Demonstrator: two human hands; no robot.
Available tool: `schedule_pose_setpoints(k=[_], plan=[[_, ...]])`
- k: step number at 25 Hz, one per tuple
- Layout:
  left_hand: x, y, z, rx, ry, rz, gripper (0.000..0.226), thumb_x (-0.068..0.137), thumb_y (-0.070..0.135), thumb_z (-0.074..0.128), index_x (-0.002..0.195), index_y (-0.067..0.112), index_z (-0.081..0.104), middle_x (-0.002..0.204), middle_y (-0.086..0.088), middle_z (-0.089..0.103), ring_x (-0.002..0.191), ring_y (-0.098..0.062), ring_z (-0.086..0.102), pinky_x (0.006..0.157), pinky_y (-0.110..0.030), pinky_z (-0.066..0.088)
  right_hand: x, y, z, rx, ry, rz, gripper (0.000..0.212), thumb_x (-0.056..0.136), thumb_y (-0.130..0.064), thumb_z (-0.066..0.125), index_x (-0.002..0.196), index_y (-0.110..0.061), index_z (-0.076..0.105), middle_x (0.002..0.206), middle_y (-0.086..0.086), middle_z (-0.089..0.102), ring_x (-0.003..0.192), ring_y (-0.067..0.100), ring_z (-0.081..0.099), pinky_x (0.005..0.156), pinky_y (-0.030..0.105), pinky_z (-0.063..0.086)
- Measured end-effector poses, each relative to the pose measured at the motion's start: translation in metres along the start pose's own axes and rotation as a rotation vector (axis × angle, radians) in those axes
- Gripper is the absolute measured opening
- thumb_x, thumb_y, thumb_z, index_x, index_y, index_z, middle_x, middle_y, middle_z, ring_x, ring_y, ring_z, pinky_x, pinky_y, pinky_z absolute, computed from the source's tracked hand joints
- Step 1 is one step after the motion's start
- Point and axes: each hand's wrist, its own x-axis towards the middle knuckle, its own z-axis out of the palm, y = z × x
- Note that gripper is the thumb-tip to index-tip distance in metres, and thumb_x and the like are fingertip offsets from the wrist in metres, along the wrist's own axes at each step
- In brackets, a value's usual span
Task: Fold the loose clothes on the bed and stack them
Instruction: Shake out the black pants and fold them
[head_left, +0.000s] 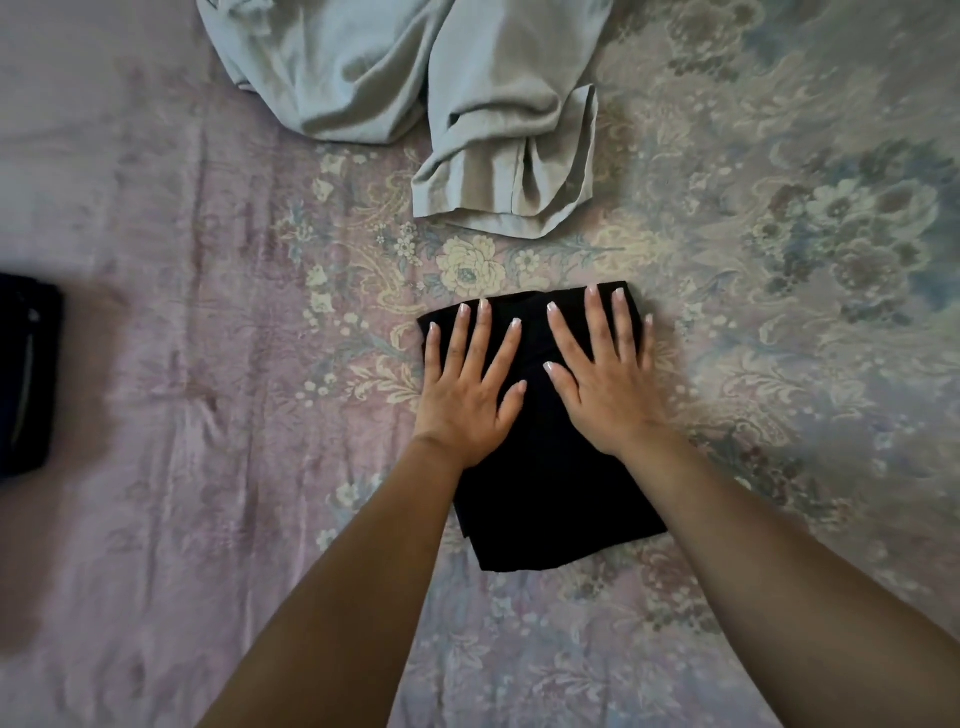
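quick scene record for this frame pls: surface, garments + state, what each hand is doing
surface: bed with floral bedspread
garment in work: black folded garment, lying flat in front of the person
left hand: flat, fingers spread, pressing on the black folded garment
right hand: flat, fingers spread, pressing on the same garment
grip: none, neither hand curls round the cloth
unfolded: grey-green garment, crumpled at the far side, partly out of frame
other: dark folded item at the left edge, type unclear
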Motion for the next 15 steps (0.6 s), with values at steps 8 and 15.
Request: schedule_pose_setpoints(k=[8,15], plan=[[0.008,-0.069,-0.069,-0.457,0.156,-0.129,0.032,0.095,0.013,0.054,0.122,-0.002,0.060,0.116,-0.022,0.062,0.111,-0.037,0.055,0.098,-0.034,0.038,-0.120,-0.092,0.009,0.037,0.345,-0.449,0.038,0.086,-0.025,0.066,0.121,-0.009,0.064,0.130,0.011,0.059,0.121,0.025,0.055,0.101,0.048,0.042],[0.021,-0.061,-0.065,-0.677,0.194,-0.279,0.020,0.089,0.012,0.062,0.102,-0.001,0.070,0.104,-0.015,0.061,0.093,-0.018,0.056,0.078,0.000,0.032,-0.114,-0.118,0.023,-0.112,0.377,-0.433,0.023,0.082,-0.009,0.051,0.082,-0.012,0.073,0.080,0.004,0.067,0.076,0.022,0.065,0.083,0.040,0.039]])
